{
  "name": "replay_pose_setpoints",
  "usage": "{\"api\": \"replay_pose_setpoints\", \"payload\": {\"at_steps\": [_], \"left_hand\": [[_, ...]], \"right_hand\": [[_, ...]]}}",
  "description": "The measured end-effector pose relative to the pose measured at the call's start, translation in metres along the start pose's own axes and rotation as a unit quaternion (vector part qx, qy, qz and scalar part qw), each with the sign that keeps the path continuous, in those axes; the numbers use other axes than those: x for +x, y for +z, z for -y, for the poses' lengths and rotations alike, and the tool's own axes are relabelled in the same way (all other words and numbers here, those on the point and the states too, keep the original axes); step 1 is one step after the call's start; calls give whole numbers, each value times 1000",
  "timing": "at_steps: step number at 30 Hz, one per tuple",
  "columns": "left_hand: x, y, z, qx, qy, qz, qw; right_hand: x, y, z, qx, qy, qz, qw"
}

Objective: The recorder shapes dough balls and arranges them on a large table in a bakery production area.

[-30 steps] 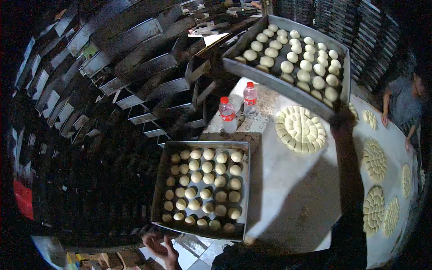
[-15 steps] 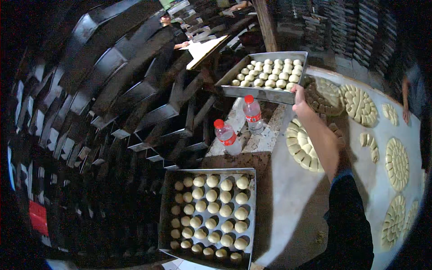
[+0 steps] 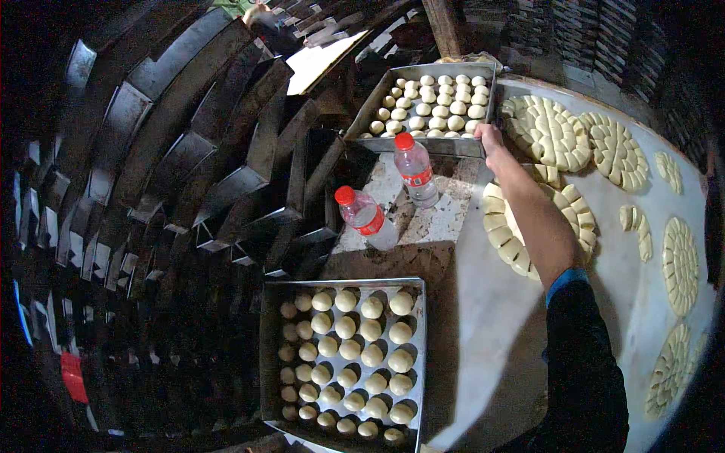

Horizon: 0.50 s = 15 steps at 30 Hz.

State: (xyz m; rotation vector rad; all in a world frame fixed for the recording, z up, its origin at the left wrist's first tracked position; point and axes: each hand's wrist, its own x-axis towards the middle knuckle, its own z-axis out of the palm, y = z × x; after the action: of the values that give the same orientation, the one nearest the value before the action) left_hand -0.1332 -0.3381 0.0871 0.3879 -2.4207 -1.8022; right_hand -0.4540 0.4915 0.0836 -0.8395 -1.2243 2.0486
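Observation:
My right hand [image 3: 489, 142] grips the near right corner of a metal tray [image 3: 411, 143] full of round dough balls at the back of the work area. Just below it stand two clear plastic bottles with red caps, one upright bottle [image 3: 416, 178] and another [image 3: 367, 220] slightly nearer. A second metal tray [image 3: 343, 282] of dough balls lies in the lower middle. Scored rounds of dough [image 3: 546, 130] and smaller dough pieces lie on the pale worktop [image 3: 491, 332] to the right, one round partly behind my forearm. My left hand is out of view.
Dark stacked metal trays [image 3: 192, 151] fill the left side, and more stacks [image 3: 574, 45] stand at the back right. A wooden post [image 3: 442, 23] rises behind the held tray. A blurred person [image 3: 259, 21] is partly visible at the top, near a pale board [image 3: 317, 60].
The upper tray has moved away from me and down to the far end, my right forearm stretched out behind it. My left hand, seen low in the earliest frame, has left the view.

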Motion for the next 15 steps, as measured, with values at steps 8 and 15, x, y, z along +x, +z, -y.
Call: {"api": "replay_pose_setpoints", "payload": {"at_steps": [8, 15], "left_hand": [[-15, 20, 20, -212, -84, 36, 973], [-31, 48, 42, 194, 110, 179, 958]], "right_hand": [[16, -33, 4, -599, -46, -134, 788], [-199, -42, 1, -229, -283, 152, 919]]}}
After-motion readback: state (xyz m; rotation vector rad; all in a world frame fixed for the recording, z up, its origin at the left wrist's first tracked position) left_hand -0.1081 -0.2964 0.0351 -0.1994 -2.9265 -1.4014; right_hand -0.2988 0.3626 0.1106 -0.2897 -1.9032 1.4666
